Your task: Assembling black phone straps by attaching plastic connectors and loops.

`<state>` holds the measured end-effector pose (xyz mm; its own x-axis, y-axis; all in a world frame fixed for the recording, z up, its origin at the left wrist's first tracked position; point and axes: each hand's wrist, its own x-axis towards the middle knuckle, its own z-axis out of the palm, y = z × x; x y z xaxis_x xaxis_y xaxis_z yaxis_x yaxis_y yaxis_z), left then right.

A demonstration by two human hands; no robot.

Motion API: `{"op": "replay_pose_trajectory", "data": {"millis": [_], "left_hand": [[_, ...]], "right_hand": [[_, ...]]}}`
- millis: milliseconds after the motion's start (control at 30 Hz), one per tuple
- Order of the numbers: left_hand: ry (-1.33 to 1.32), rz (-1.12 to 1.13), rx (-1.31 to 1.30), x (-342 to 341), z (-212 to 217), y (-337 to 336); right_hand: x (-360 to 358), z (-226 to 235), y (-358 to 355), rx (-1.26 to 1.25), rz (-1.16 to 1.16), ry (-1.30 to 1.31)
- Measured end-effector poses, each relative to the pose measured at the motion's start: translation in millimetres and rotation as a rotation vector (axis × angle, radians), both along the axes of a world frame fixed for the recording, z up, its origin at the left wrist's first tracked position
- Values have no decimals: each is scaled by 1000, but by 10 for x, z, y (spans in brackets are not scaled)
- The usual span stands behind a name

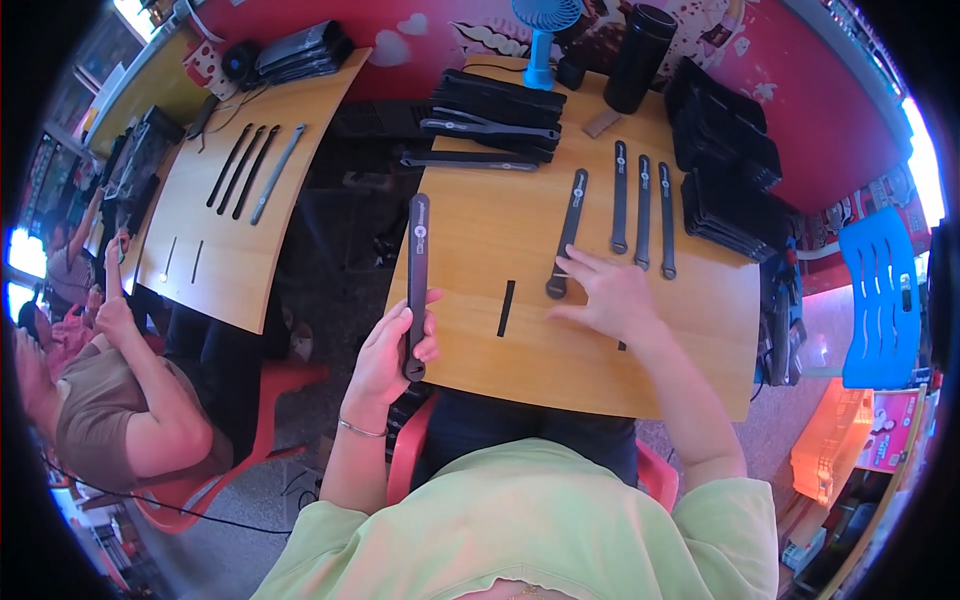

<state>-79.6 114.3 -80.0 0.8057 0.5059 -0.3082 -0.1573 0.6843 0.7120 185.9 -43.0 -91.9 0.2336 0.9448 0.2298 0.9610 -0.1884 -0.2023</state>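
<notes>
We see left hand (pixel 385 350) gripping long black strap (pixel 417 285) at counter (pixel 480 250) left edge; right hand (pixel 610 295) open, fingertips on loose strap (pixel 567 245). Three straps (pixel 642 210) laid far right; stacks (pixel 495 110) remain.

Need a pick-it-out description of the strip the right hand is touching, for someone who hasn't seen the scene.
Start at the wooden table in front of the person, where four thin dark strips lie in a row near its far right side. Take the leftmost strip, whose round lower end lies at the right hand's fingertips. Unlike its three upright neighbours, it lies slanted and reaches closest to the person.
</notes>
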Motion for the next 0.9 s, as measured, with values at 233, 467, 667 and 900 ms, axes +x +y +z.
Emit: {"op": "replay_pose_trajectory", "data": {"millis": [233,467,667,900], "left_hand": [[-24,7,-50,-2,-41,0],[-53,5,-56,-4,-45,-48],[-87,31,-95,32,17,-131],[-190,-59,-179,125,-11,-152]], "right_hand": [[242,-59,227,-53,-167,-24],[488,-45,351,-33,-177,-9],[665,90,433,-204,-211,62],[567,238,256,-19,-258,119]]}}
